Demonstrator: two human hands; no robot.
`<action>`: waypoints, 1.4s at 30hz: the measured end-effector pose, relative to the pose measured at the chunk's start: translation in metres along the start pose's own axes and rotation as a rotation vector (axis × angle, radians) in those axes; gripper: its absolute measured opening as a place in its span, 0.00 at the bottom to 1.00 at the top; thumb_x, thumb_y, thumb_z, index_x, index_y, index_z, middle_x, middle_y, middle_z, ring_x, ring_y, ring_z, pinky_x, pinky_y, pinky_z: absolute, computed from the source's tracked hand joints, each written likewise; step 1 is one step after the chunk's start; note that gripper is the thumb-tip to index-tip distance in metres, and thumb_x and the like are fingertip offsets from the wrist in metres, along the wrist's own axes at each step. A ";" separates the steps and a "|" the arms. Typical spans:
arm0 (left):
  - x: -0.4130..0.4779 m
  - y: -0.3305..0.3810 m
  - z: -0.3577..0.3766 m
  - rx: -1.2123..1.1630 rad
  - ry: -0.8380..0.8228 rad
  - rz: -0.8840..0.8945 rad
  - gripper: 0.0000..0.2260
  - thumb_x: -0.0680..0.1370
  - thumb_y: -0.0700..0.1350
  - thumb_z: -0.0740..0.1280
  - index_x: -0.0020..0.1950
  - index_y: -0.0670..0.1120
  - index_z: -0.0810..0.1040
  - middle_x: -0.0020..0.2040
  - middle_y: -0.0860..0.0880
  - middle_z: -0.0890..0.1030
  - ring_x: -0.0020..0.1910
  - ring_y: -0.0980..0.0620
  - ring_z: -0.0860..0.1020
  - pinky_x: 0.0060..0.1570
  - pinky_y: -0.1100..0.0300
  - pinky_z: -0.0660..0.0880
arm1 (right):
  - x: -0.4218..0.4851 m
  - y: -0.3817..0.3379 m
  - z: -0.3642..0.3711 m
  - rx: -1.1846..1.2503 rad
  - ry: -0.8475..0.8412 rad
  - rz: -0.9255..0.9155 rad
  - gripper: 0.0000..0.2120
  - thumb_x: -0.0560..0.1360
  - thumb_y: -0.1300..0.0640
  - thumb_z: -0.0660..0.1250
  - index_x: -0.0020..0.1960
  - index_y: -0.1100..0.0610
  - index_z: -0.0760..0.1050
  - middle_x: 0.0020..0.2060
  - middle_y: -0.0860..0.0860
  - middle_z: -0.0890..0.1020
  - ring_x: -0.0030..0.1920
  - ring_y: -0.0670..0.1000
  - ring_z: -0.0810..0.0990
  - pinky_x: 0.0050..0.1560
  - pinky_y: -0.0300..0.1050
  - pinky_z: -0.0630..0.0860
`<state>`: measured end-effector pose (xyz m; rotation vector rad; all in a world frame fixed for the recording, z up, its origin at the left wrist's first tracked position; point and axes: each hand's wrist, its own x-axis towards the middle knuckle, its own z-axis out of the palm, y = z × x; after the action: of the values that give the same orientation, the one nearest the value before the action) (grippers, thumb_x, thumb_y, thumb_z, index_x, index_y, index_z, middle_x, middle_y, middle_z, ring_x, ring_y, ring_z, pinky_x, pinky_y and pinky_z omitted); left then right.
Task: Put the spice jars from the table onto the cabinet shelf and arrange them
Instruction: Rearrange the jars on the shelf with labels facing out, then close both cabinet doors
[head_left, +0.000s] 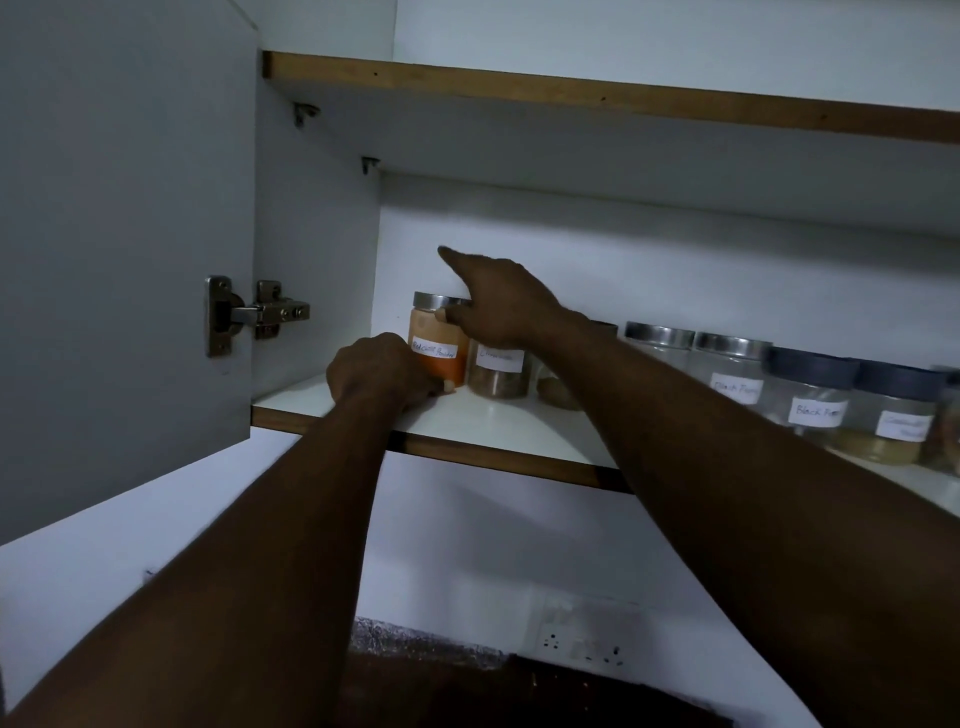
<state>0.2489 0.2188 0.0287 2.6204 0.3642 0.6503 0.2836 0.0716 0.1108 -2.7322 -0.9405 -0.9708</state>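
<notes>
Together, both hands are on the red chilli powder jar (428, 325), which stands upright at the left end of the lower cabinet shelf (493, 421), close to the cabinet's side wall; the left hand (382, 371) is curled round the jar's base, thumb tip at the front foot of the glass; the right hand (498, 301) comes over from the right, thumb pressed just under the steel lid (436, 300), index finger straight and pointing up and left, the remaining fingers curled by the lid's right edge. Just beside this jar on its right stands a jar of brownish spice (498, 379) whose label is too blurred to read; another jar is mostly hidden behind the right forearm. Further right the row runs on: two steel-lidded jars (660, 335), then a dark-lidded jar (810, 395) labelled Black Pepper and a second dark-lidded one (893, 447) holding tan powder. Above is the upper shelf (571, 93) with its wooden edge; the cabinet door (124, 260) hangs open on the left, on a metal hinge (254, 314); below, a wall socket (582, 644) sits over a dark countertop.
</notes>
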 end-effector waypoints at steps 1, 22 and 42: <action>-0.001 0.000 -0.001 -0.002 -0.001 -0.004 0.29 0.71 0.64 0.76 0.58 0.43 0.78 0.45 0.47 0.78 0.45 0.47 0.77 0.51 0.52 0.76 | -0.006 0.000 -0.004 0.001 0.033 0.002 0.38 0.76 0.46 0.68 0.81 0.51 0.56 0.76 0.54 0.68 0.73 0.58 0.69 0.69 0.53 0.68; -0.141 0.069 0.003 -0.068 -0.112 0.471 0.24 0.78 0.65 0.63 0.69 0.53 0.76 0.71 0.45 0.74 0.69 0.40 0.71 0.66 0.39 0.70 | -0.224 0.015 -0.063 -0.121 -0.015 0.382 0.25 0.75 0.42 0.69 0.69 0.51 0.74 0.64 0.52 0.79 0.62 0.55 0.77 0.60 0.54 0.75; -0.355 0.067 -0.058 0.203 -0.122 0.522 0.33 0.82 0.63 0.58 0.80 0.43 0.61 0.80 0.44 0.64 0.78 0.43 0.63 0.75 0.43 0.62 | -0.414 -0.032 -0.166 -0.040 -0.114 0.425 0.38 0.74 0.32 0.65 0.77 0.52 0.64 0.72 0.53 0.72 0.69 0.58 0.72 0.63 0.54 0.72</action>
<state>-0.0738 0.0570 -0.0306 2.9538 -0.3221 0.6311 -0.0768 -0.1653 -0.0087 -2.8677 -0.3246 -0.7673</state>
